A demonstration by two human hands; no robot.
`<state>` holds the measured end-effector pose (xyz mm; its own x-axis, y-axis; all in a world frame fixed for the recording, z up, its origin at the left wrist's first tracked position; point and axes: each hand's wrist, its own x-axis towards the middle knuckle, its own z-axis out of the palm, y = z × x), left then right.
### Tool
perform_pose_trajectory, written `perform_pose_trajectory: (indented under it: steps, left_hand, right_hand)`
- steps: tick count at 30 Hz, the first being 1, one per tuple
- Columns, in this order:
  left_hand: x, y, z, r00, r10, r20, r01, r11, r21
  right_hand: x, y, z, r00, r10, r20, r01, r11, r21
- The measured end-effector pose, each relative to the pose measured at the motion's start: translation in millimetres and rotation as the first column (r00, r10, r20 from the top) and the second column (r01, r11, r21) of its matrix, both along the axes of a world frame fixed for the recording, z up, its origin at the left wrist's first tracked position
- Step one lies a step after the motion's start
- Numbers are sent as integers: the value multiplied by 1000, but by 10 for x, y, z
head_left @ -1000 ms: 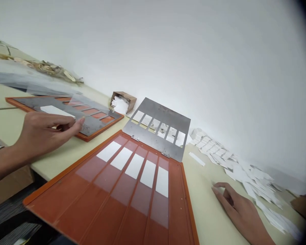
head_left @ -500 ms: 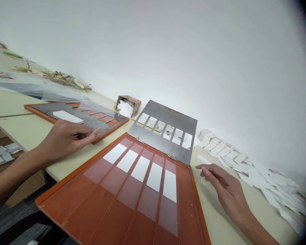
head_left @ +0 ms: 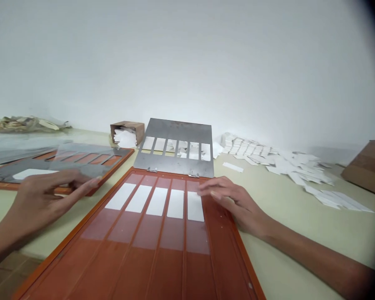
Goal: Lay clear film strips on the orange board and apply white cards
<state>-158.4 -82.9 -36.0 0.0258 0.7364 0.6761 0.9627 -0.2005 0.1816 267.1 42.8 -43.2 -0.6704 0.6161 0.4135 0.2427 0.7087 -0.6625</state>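
In front of me lies an orange-brown board [head_left: 162,266] with long parallel grooves. Several white cards [head_left: 175,204] rest in a row on clear film strips across it. A grey metal plate [head_left: 181,125] with rectangular windows is hinged at its far edge and raised. My right hand [head_left: 237,204] is open, fingertips at the top of the rightmost card; whether they press it I cannot tell. My left hand [head_left: 46,202] hangs open with its thumb stretched out, in front of a second orange board [head_left: 126,157]. Nothing shows in it, though some fingertips are hidden.
A clear sheet and a white card [head_left: 34,173] lie on the second board. Behind stands a cardboard box [head_left: 136,132] of white papers. Stacked white cards [head_left: 243,143] and loose cards [head_left: 293,166] spread to the right, near a brown box [head_left: 368,168].
My view has turned level and to the right. My right hand has moved left from beside the board to over the rightmost card. My left hand stays by the second board.
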Motion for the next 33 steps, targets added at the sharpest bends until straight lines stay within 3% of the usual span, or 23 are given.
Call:
perform_pose_trajectory:
  steps: [3, 6, 9, 13, 16, 22, 33]
  left_hand:
    - [271, 77, 262, 977, -214, 24, 215, 967, -139]
    - [546, 297, 412, 959, -281, -40, 248, 899, -362]
    - [733, 581, 397, 935, -351, -55, 275, 813, -514]
    - [886, 801, 354, 894, -447, 38, 388, 729, -564]
    - [948, 819, 386, 893, -443, 79, 409, 726, -553]
    - [910, 854, 357, 877, -480, -22, 389, 737, -553]
    - [920, 888, 293, 869, -494, -11, 426, 759, -493]
  right_hand:
    - [-77, -10, -12, 999, -47, -10, 47, 999, 0]
    - [-82, -27, -32, 992, -121, -31, 122, 992, 12]
    - [-70, -54, -33, 986, -160, -34, 161, 987, 14]
    - [-67, -78, -17, 989, -148, -16, 149, 989, 18]
    - [-64, -70, -22, 991, -133, -20, 133, 991, 7]
    - [-69, -62, -33, 994, -111, -7, 110, 994, -23]
    - [-72, -70, -13, 997, -76, 30, 75, 996, 54]
